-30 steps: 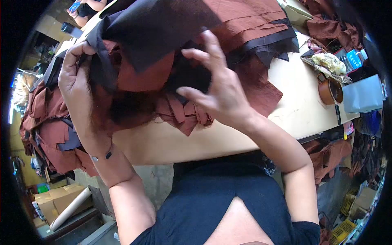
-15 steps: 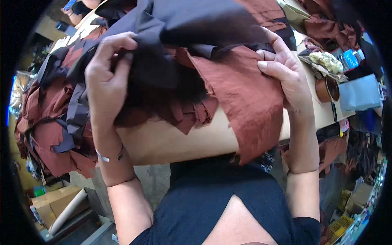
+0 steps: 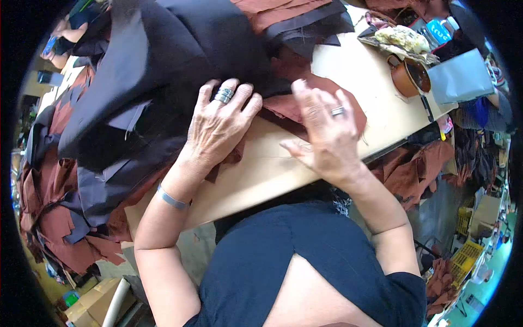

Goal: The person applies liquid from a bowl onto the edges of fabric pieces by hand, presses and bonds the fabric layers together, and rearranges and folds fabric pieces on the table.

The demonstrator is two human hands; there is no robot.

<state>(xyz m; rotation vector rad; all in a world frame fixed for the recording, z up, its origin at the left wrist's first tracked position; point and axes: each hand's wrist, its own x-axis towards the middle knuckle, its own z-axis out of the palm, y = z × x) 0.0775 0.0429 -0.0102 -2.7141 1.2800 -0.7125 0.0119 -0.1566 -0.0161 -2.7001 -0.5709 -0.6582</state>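
Note:
My left hand (image 3: 218, 122), with a ring on it, rests back-up against the lower edge of a large dark cloth (image 3: 180, 65). Its fingers are slightly bent and apart; the thumb is out of sight. My right hand (image 3: 327, 128) is spread open, a little blurred, over a piece of reddish-brown cloth (image 3: 351, 101) on the tan tabletop (image 3: 272, 158). The dark cloth lies in raised folds across the pile to the left. More reddish-brown cloth pieces (image 3: 60, 229) hang at the pile's left end.
On the right of the table stand a brown mug (image 3: 403, 76), a black pen (image 3: 426, 109), a pale blue-grey box-like item (image 3: 463, 76) and a blue-labelled bottle (image 3: 440, 31). Stacked cloth (image 3: 305, 22) lies at the back. Another person's hand (image 3: 71, 34) shows at the upper left.
The dark cloth has moved left and spread over the pile. My right hand has released the reddish-brown cloth, now lying on the table. Both hands have turned palm-down and come closer together.

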